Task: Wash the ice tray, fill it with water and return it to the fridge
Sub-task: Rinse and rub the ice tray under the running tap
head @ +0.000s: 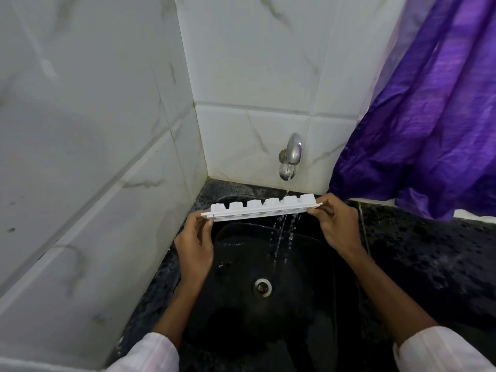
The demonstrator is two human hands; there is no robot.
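Ice tray (261, 208) under tap (291, 157), above sink (316, 253)

left hand (197, 237): raised, pinching | right hand (336, 224): raised, pinching | both reaching forward

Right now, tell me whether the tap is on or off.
On: a thin stream falls from the tap onto the ice tray and spills into the sink.

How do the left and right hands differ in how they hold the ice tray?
1. The left hand holds the left end of the ice tray, which sits lower in the frame; the right hand holds the right end, higher.
2. The stream from the tap lands close to the right hand; the left hand is well away from it.

Shared: each grips one end of the upside-down tray over the black sink.
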